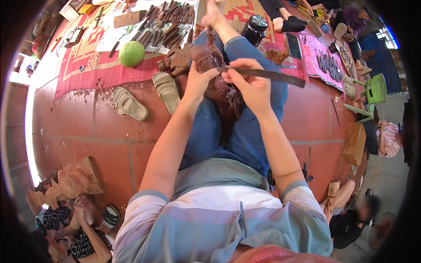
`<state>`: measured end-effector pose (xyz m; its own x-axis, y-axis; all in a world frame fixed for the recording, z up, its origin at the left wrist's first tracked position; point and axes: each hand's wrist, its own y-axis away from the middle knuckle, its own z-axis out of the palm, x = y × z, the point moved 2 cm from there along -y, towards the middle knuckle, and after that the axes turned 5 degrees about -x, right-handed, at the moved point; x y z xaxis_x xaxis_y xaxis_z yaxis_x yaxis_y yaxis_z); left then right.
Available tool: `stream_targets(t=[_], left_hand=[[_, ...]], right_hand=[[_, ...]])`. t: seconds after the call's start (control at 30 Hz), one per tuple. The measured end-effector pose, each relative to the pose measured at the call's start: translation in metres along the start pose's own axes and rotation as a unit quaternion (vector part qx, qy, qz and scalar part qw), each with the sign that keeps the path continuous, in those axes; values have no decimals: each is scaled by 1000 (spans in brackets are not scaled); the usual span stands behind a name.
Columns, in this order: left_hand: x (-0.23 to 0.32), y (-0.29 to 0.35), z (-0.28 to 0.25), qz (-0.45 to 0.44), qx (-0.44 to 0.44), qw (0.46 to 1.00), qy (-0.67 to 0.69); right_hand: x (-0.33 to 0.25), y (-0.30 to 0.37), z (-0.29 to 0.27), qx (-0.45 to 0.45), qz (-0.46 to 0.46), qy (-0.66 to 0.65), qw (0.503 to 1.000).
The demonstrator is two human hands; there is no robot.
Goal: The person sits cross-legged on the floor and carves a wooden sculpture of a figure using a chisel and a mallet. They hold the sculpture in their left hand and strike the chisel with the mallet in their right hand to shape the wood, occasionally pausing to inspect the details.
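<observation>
A reddish-brown carved wooden figure [201, 57] stands between my bent legs, its rounded top showing above my hands. My left hand [200, 82] is closed around its side, with the thumb pointing toward the tool's tip. Pinched in my right hand [251, 84] is a long, flat, dark file-like tool [280, 76]. Its near end meets the figure beside my left thumb, and the rest sticks out to the right. Rough, deeply cut carving [230, 98] shows below my hands. Part of the figure is hidden by my fingers.
Many dark-handled carving tools [169, 24] lie on a sheet ahead, beside a green round fruit [131, 54]. Sandals [130, 104] rest at left. A black flask [255, 30] and a phone [293, 46] are at right, near a green chair [375, 90]. Other people sit around.
</observation>
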<state>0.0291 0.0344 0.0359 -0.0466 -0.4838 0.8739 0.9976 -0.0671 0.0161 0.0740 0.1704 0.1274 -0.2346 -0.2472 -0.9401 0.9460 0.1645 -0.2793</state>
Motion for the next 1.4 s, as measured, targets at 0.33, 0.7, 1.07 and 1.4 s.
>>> stream_targets(t=[0.33,0.7,1.07,1.4], left_hand=[[4,3,3,7,-20,999,25],[14,1,5,-39,-41,998,-3],[-4,-7,15,-3,166,984,59],[-34,52,51,-34,269,956,113]], right_hand=[[12,-35,20,-116,-153,329,925],[4,-48,-4,-64,53,94,992],[-22,-18,-15,39,59,-79,994],[3,34,-13,142,68,-8,988]])
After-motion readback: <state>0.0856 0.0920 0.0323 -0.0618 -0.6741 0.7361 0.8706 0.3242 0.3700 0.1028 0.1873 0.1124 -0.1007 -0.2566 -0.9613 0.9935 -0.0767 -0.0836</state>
